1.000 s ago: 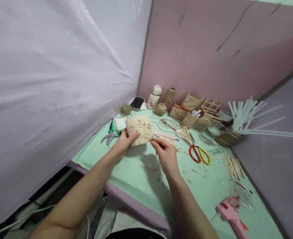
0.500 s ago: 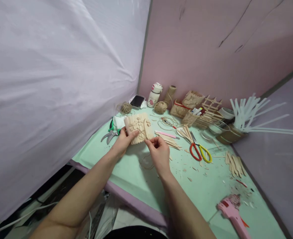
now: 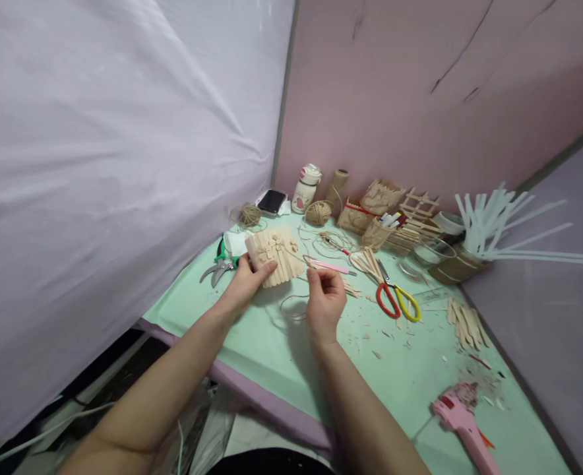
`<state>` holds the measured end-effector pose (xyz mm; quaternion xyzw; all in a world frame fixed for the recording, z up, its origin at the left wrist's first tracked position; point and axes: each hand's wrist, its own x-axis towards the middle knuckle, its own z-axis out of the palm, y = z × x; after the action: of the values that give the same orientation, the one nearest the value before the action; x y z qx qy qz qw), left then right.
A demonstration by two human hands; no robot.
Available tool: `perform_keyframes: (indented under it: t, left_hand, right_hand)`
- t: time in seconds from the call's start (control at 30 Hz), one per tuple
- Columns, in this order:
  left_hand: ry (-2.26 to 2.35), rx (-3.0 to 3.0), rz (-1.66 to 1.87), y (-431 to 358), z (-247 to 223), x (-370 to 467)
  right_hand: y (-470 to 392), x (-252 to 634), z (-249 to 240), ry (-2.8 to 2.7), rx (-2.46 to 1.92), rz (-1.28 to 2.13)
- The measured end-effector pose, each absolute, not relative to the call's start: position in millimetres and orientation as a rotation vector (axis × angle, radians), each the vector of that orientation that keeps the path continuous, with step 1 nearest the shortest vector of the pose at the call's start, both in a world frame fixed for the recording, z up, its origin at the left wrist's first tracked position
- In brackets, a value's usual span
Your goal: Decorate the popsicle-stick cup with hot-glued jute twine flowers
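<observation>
My left hand (image 3: 248, 280) grips the left side of a small box-like piece made of wooden craft sticks (image 3: 282, 264), thumb on its front face. That face carries raised wooden shapes and some twine. Just to the right of it, my right hand (image 3: 326, 303) is closed in a pinch on a strand of twine, which runs between the piece and the fingers. A loose loop of the twine (image 3: 291, 297) hangs below, left of the right hand. The fingertips of my right hand are partly hidden.
Pruning shears (image 3: 218, 269) lie left of the piece. Scissors (image 3: 398, 302), a pink pen-like tool (image 3: 332, 267) and scattered wood chips lie to the right. A pink glue gun (image 3: 462, 422) rests front right. Twine balls (image 3: 318, 212), a bottle (image 3: 306, 189) and stick-made holders (image 3: 378, 232) stand at the back.
My right hand has moved right, away from the piece's lower right corner, drawing the twine strand with it. My left hand keeps its hold on the piece.
</observation>
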<state>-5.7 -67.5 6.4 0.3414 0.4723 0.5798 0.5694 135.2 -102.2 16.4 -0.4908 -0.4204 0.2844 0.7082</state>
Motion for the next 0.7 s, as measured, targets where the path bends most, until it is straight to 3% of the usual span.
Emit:
perform_keyframes:
  t: [0.33, 0.7]
  left_hand:
    - [1.130, 0.829, 1.328, -72.8, 12.2, -2.0]
    - [1.081, 0.814, 1.355, -70.4, 8.6, -2.2]
  right_hand:
    - [-103.5, 133.8, 16.2, -1.105, -1.286, 0.771]
    - [-108.5, 131.7, 11.6, -1.255, -1.266, 0.627]
